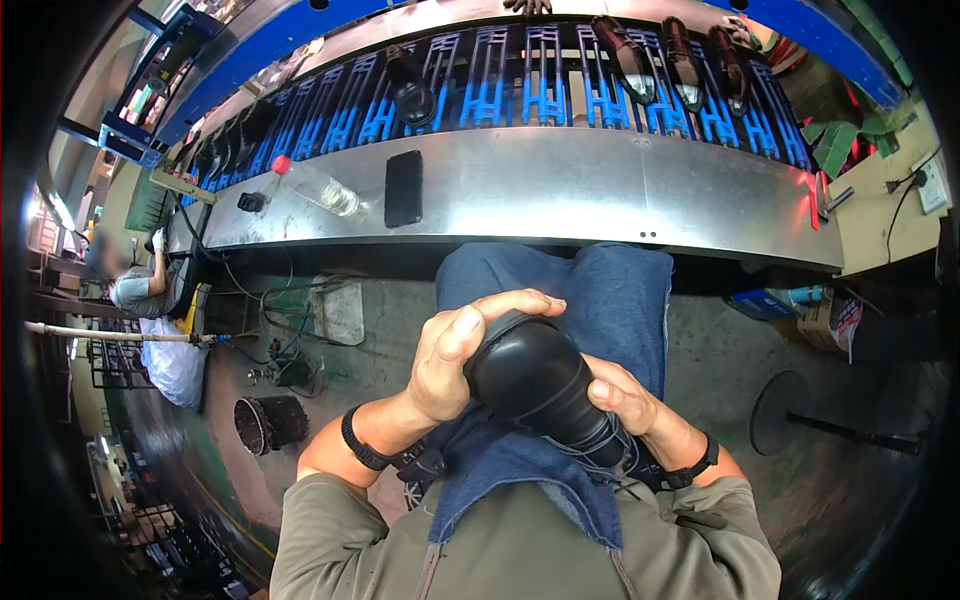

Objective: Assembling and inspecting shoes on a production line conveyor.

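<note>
Shoe in hands: one black shoe (535, 380).
Left hand (455, 360): clamped over its toe.
Right hand (625, 400): gripping its side.
Beyond hands: four shoes (628, 60) on the conveyor (500, 90).

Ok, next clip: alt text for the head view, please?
A seated person holds a black shoe over their lap, left hand gripping its toe, right hand at its laced end. Ahead, a metal ledge bearing a phone and bottle fronts a blue-racked conveyor of shoes.
</note>
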`<state>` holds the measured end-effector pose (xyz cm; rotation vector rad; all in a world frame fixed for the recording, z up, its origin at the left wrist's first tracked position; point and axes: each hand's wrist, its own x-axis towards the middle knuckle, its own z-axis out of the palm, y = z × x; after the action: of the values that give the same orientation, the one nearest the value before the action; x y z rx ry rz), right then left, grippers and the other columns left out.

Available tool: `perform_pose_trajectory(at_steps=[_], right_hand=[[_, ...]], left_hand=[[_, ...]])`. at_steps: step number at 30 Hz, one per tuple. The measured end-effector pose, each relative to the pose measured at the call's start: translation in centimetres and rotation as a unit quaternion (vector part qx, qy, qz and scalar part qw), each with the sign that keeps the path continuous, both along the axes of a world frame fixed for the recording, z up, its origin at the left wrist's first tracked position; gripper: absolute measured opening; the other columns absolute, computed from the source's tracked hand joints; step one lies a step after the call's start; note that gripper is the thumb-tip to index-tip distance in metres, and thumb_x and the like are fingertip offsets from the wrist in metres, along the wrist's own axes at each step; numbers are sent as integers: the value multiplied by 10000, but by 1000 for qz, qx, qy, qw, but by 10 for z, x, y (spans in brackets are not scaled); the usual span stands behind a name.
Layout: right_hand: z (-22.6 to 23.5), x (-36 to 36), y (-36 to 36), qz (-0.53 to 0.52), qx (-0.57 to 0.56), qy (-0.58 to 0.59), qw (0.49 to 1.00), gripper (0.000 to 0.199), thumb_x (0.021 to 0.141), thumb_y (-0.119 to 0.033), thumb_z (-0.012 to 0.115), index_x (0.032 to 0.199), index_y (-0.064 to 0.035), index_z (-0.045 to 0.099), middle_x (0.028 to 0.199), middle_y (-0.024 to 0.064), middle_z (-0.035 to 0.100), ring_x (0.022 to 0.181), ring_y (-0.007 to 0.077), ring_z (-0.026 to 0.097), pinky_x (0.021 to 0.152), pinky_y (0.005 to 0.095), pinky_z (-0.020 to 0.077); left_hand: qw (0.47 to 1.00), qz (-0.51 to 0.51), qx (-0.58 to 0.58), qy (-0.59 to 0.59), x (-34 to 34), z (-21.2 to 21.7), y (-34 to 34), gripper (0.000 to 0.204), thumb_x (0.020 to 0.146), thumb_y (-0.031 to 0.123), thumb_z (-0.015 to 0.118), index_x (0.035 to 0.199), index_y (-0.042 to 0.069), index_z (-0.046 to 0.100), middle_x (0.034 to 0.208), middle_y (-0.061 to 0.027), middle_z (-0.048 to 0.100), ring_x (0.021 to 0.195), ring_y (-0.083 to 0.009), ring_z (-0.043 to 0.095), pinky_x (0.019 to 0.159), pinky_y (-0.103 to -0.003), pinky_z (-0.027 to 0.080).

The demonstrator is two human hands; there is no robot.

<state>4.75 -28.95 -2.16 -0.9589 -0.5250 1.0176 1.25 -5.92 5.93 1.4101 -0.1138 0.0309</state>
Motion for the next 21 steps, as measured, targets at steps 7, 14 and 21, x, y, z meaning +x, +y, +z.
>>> perform_pose_trajectory(at_steps=[7,14,21], right_hand=[[-6,-5,0,-32,-1,-6,999,630,987,-449,495,1342,71,518,1100,76,634,975,123,570,853,269,455],[-14,-6,-6,-19,-10,5,1000,622,981,-483,525,1286,58,553,896,-12,567,775,56,473,675,224,386],[-10,-8,-7,-11,8,35,999,647,975,-493,546,1306,64,549,925,-1,602,772,45,490,667,213,385]], left_hand=[[1000,-4,-15,1,-2,-1,-3,650,1012,417,291,1194,-105,633,1187,-274,656,1173,-418,614,1048,-519,465],[1000,-22,15,-12,-6,-3,-3,649,1015,435,299,1215,-90,624,1197,-274,651,1192,-414,603,1055,-524,455],[997,-49,52,11,-16,5,-7,708,1036,508,262,1271,-72,591,1301,-292,606,1261,-415,563,1093,-522,422]])
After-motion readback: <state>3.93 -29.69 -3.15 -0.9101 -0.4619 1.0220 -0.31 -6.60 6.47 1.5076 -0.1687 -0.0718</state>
